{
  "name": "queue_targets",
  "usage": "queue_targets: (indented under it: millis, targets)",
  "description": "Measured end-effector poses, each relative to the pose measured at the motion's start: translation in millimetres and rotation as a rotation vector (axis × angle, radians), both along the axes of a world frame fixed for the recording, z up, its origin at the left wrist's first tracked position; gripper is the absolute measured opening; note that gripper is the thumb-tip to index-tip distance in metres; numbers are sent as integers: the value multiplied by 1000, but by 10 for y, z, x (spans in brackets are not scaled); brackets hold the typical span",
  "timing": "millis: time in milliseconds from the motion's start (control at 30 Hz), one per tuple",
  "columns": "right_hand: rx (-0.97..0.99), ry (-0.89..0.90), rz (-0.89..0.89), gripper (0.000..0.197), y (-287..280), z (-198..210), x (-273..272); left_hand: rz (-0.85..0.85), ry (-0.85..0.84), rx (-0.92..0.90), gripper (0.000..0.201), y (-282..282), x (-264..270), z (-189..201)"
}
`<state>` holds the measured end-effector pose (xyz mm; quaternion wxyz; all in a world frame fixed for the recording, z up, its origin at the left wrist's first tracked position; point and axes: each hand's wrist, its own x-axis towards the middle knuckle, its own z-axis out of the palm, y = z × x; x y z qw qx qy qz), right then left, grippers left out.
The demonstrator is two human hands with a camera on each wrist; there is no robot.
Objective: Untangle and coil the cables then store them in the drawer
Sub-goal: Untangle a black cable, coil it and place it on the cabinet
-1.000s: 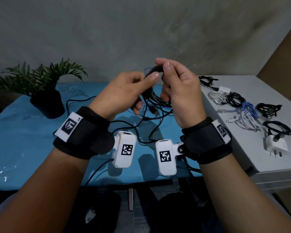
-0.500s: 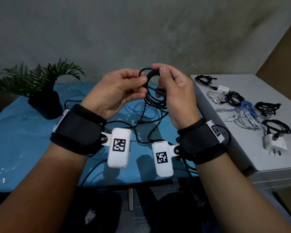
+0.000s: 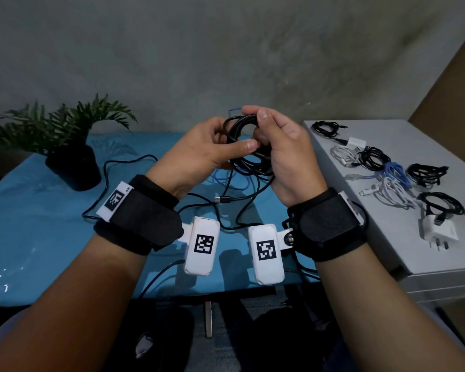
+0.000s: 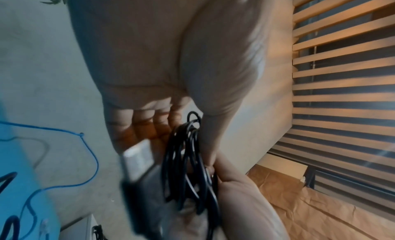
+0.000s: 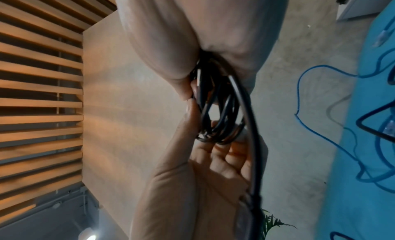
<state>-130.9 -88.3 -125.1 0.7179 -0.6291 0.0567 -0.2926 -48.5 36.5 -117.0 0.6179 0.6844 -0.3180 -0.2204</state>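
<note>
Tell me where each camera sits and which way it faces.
Head: on the head, looking down at both hands, left and right, coiling the black cable over the blue table; forearms show.
Left wrist: along the left hand toward the coil and window blinds.
Right wrist: along the right hand toward the left hand's fingers.
All three share the coil.
</note>
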Motion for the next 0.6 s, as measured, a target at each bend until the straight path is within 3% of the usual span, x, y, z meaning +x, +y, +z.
queue_targets:
  millis: [100, 267, 467, 600]
  targets:
    - [-80, 8, -3, 24, 44, 22, -12, -10, -1, -63, 35, -32, -2, -32]
    - [-214, 22, -55, 26, 40, -4, 22, 131, -153, -31, 20, -66, 25, -55]
    - [-388, 20, -56, 25, 119, -4, 16, 358, -463, 171, 13, -96, 117, -141]
    - [-395, 55, 20, 26, 152, -36, 20, 492, -689, 346, 29, -64, 96, -185]
